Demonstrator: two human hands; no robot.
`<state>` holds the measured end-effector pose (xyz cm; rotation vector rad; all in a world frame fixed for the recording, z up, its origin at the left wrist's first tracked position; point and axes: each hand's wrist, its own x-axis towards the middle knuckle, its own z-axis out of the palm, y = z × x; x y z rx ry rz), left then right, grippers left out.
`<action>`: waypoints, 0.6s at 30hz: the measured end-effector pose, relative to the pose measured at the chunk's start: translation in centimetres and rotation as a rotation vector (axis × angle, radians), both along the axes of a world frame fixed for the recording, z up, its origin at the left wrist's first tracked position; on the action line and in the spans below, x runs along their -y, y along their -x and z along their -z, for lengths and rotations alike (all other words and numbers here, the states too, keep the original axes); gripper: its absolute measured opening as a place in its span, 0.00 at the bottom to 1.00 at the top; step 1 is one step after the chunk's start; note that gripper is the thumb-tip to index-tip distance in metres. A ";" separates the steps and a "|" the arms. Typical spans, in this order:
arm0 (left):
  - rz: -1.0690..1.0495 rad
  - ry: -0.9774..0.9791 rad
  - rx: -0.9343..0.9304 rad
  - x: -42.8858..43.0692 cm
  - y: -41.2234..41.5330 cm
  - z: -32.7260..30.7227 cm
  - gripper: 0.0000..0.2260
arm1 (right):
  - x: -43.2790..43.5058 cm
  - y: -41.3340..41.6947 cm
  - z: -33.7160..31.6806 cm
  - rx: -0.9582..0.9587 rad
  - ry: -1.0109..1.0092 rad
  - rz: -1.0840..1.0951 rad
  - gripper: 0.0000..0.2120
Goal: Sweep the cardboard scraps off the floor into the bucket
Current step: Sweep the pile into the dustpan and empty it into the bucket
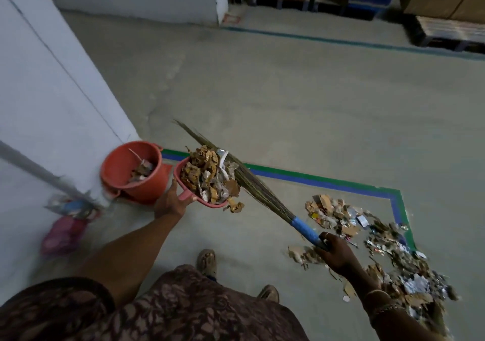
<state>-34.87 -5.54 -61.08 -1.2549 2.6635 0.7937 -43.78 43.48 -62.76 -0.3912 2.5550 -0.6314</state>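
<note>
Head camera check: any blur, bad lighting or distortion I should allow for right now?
Head view: light is dim and flat, no glare; the grey pole and pink clutter at lower left are motion-blurred; wide-angle distortion leans the wall; bucket, dustpan and broom read clearly.

One bucket (147,187) at nine o'clock, one dustpan (186,196), one broom (262,191), and my two hands, left hand (170,201) and right hand (334,254), gripping one tool each. Cardboard scraps in three lots: bucket load (141,171), dustpan load (207,175), floor heap (380,249) at four o'clock. Two shoes (207,260) at six o'clock
</note>
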 end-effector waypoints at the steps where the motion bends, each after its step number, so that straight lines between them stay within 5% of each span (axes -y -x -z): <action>1: -0.019 -0.004 -0.006 1.2 -0.8 0.1 0.42 | 1.1 0.2 0.0 -0.004 -0.002 -0.022 0.07; 18: -0.287 -0.115 -0.029 20.0 -11.9 0.8 0.37 | 25.5 -1.1 0.4 -0.019 -0.089 -0.221 0.07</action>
